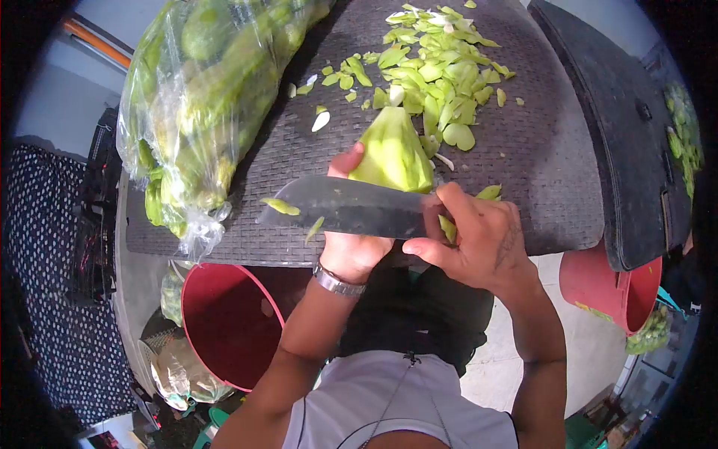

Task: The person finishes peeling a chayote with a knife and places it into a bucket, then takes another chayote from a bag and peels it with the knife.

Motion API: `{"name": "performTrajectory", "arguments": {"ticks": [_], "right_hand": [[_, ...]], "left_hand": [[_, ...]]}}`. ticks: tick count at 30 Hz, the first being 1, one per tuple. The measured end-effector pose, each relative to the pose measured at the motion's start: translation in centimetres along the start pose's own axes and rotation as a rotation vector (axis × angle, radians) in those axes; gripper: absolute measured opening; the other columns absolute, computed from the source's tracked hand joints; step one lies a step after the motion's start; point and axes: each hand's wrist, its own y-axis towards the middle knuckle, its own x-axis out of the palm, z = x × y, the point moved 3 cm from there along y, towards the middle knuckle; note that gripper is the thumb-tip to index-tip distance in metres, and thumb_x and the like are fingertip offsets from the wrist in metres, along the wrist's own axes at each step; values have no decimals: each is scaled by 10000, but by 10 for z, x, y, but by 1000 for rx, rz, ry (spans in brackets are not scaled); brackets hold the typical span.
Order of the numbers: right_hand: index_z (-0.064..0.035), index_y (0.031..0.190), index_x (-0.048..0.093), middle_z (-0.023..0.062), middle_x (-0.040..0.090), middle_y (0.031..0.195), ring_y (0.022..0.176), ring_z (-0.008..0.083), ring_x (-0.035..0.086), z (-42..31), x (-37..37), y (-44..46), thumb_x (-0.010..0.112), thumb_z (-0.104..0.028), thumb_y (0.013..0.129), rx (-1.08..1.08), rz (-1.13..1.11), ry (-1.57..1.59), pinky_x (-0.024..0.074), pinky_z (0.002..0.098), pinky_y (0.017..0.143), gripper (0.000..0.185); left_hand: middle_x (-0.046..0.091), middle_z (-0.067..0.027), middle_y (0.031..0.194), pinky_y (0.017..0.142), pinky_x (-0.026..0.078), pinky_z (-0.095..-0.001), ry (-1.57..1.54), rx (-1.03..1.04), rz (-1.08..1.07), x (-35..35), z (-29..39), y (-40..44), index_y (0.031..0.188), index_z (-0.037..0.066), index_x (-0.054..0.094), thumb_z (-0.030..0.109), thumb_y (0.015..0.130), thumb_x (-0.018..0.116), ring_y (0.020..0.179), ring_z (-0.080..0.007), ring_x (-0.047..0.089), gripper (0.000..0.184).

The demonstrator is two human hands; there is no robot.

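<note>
My left hand [357, 250], with a metal watch [338, 281] at the wrist, is wrapped round a pale green peeled chayote [394, 153] over the table's near edge. The blade partly hides that hand. In my right hand [485, 238] is a large knife [351, 207], its broad blade lying crosswise just in front of the chayote and pointing left. Bits of green peel cling to the blade and near my right fingers. Beyond the chayote lies a loose heap of peelings [449, 86], with a few scattered to its left.
A clear plastic bag [213, 105] full of chayotes fills the table's left side. The table [538, 150] has a dark woven surface. Below its edge stand a red bucket [232, 329] on the left and another red bucket [591, 280] on the right. A dark panel [606, 127] rises along the right.
</note>
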Motion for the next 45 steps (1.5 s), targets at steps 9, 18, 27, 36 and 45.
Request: {"name": "performTrajectory", "arguments": {"ticks": [9,18,27,36,45], "right_hand": [[-119,960,607,82,675,676,650,334,717,30,-20,11,728,-612,884,76,-94,21,540,444,588,514],[-103,984,619,139,652,637,632,363,712,44,-37,16,723,-542,932,248,-50,97,521,461,559,454],[-81,926,545,19,632,634,554,265,683,2,-8,12,761,-613,848,-75,-50,-21,509,386,525,579],[-111,969,614,72,643,638,612,320,702,41,-24,11,754,-585,875,43,-57,-25,535,435,571,503],[-110,981,634,120,606,575,603,342,701,91,-45,8,738,-493,936,501,-53,17,478,429,539,399]], "left_hand": [[739,-117,1157,835,613,-467,-62,-66,113,-8,2,-4,1287,75,633,452,1003,565,978,-273,736,477],[720,-93,1208,688,601,-551,36,17,-47,-6,13,-5,1323,106,624,492,984,546,1016,-310,720,520],[613,-232,1415,1091,502,-519,-86,-78,-47,-4,0,4,1506,63,509,537,1019,474,1285,-366,618,680],[705,-151,1213,613,604,-482,-96,-47,75,1,9,-8,1359,125,605,535,983,514,952,-332,733,564],[707,-163,1196,622,609,-476,83,-40,-16,-3,7,-5,1338,75,602,523,957,535,982,-385,725,592]]}}
